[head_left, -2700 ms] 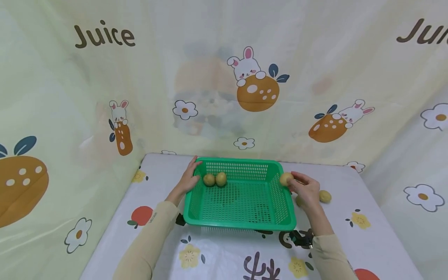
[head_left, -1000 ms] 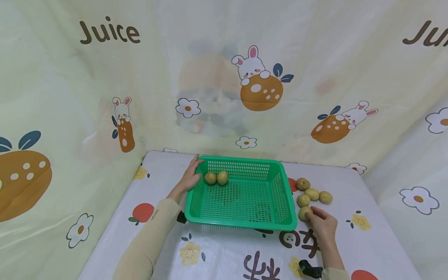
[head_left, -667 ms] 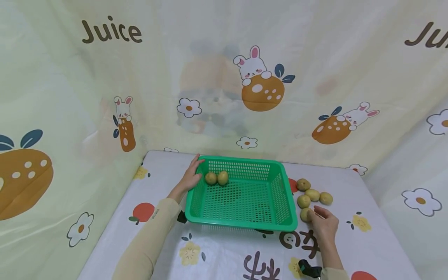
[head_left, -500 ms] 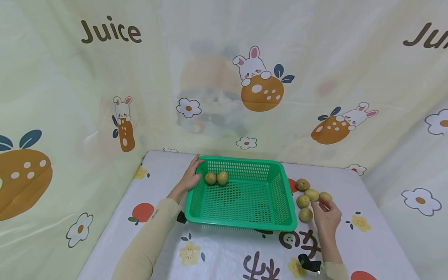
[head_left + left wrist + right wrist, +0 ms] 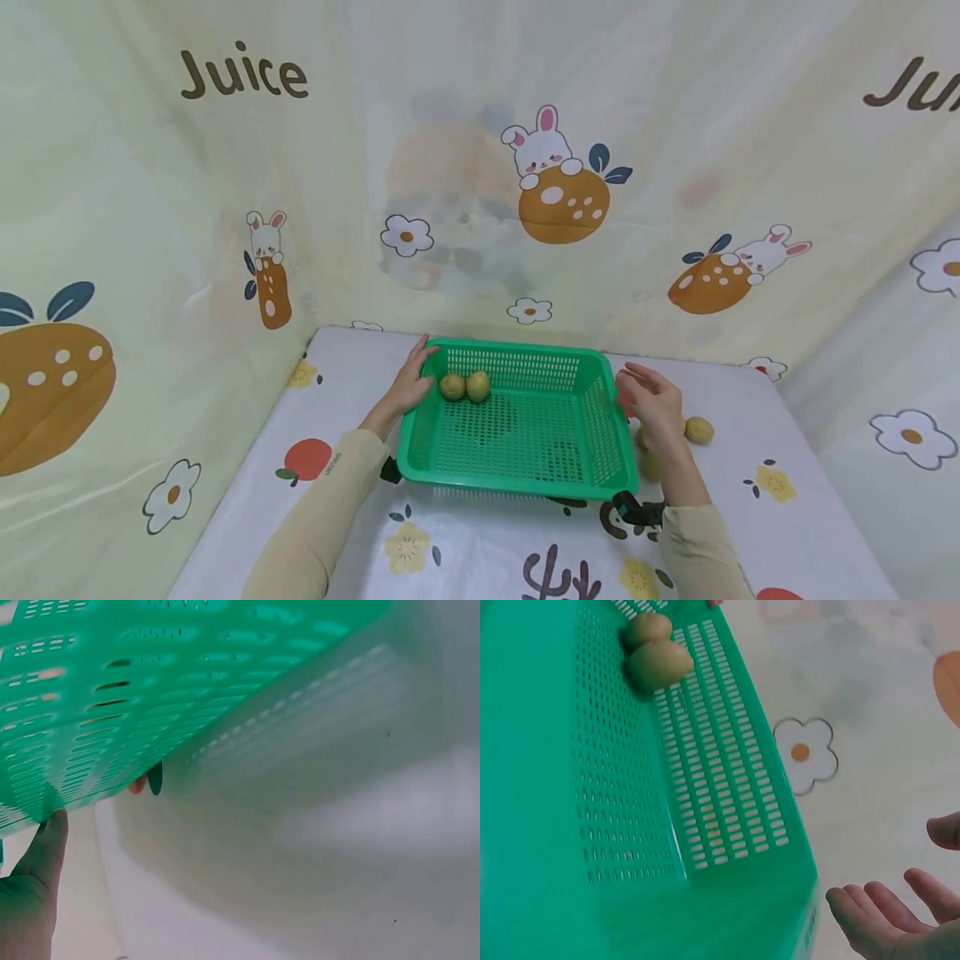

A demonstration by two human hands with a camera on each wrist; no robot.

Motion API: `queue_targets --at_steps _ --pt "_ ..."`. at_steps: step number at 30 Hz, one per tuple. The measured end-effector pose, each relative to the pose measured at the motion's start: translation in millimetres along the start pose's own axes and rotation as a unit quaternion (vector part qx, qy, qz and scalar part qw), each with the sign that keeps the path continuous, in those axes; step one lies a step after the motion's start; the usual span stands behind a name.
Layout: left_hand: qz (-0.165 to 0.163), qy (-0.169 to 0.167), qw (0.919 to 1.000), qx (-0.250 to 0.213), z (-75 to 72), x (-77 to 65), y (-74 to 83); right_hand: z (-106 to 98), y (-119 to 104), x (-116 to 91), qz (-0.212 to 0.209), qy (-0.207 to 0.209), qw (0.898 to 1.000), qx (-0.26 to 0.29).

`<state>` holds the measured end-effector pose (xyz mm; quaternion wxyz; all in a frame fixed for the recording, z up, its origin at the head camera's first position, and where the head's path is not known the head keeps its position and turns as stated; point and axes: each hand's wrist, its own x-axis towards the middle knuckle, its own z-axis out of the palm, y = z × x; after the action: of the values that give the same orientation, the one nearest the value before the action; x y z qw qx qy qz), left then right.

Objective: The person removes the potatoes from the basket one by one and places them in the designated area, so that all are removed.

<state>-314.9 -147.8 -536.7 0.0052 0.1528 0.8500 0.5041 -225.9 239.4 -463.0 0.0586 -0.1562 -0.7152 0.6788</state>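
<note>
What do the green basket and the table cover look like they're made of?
Green basket: likely molded plastic, smooth and slightly glossy, judging by its even color and regular rows of slots. Table cover: probably plastic or coated fabric with a soft sheen, since it catches light; I can't tell which.

Head view facing forward-down, wrist views close, basket point(image 5: 517, 488) in all

The right hand point(image 5: 654, 406) partly hides some potatoes point(image 5: 649, 467) beside the green basket point(image 5: 517, 486).
</note>
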Motion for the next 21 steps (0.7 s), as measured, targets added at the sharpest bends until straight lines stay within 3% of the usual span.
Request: queue_targets --at_steps 5,13,21 --pt "-0.002 0.003 1.0 -0.002 2.3 -2.4 -2.5 16 4 6 0.014 -0.043 0.998 0.031" --pt "-0.004 0.002 1.0 -0.003 4.9 -2.3 -3.8 38 19 13 0.018 -0.108 0.994 -0.007" --pt "-0.003 0.005 1.0 0.002 0.0 0.9 -1.6 71 20 30 0.043 -0.135 0.99 -0.015"
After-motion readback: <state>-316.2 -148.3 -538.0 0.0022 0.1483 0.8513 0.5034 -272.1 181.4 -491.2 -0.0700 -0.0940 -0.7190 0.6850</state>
